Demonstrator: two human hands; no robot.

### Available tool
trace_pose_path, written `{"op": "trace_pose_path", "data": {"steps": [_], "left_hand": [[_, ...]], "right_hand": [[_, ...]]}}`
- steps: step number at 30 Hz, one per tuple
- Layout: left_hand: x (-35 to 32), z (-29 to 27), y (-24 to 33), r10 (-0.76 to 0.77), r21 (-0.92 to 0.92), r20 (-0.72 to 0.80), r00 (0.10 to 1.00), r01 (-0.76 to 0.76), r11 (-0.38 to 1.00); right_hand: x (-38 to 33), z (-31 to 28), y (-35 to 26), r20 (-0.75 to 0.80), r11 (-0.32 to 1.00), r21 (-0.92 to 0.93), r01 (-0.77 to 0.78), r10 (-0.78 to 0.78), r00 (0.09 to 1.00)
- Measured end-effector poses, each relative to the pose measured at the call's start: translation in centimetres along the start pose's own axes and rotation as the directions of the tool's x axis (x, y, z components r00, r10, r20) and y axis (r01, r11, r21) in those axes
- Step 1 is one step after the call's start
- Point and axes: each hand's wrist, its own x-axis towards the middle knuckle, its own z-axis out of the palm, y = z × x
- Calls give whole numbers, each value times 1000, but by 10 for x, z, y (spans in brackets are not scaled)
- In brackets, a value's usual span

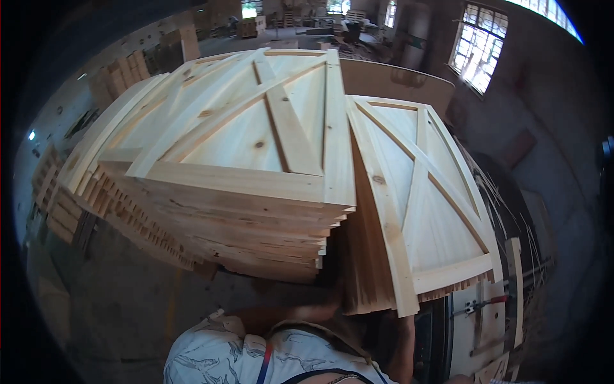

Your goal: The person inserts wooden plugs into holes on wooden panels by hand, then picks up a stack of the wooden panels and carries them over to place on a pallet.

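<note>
Two stacks of pale wooden panels with crossed braces stand before me, a taller left stack and a lower right stack. Along the left side of the right stack's top panel runs a long board, its near end jutting past the panel. My right hand is at that near end, fingers hidden beneath the wood. My left forearm reaches across my body, and my left hand is in deep shadow by the gap between the stacks, near the right stack's lower left corner. Its fingers cannot be made out.
A red-handled clamp lies on a pale surface to the right, beside an upright narrow plank. Thin wood offcuts lie beyond it. A large brown sheet stands behind the stacks. Pallet-like wooden pieces are at far left.
</note>
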Motion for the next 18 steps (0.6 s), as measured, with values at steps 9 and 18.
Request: {"op": "trace_pose_path", "data": {"steps": [9,18], "left_hand": [[-52,8,63,-21,-117,318,948,61,991],[-12,50,45,95,91,3,995,-95,991]], "right_hand": [[32,-118,95,21,985,133,-109,107,994],[33,-88,13,63,994,107,-6,-1,998]]}}
